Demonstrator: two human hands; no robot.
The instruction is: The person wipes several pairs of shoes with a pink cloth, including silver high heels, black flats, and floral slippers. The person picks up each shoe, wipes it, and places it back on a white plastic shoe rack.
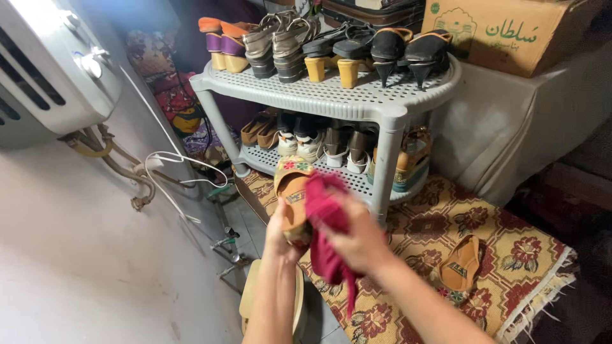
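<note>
My left hand point(278, 234) grips a tan sandal point(291, 191) with a flowered toe, held upright in front of me. Pressed against its insole is a magenta cloth point(326, 216), bunched in my right hand point(360, 241); one end of the cloth hangs down below that hand. The matching tan sandal point(460, 264) lies on the patterned rug point(510, 255) to the right.
A grey two-shelf plastic shoe rack point(331, 95) holds several pairs of heels and sandals. A cardboard box point(510, 32) sits on a white-draped surface at the right. A white appliance point(44, 70), pipes and cables line the left wall. A pale round stool point(252, 299) stands below my arms.
</note>
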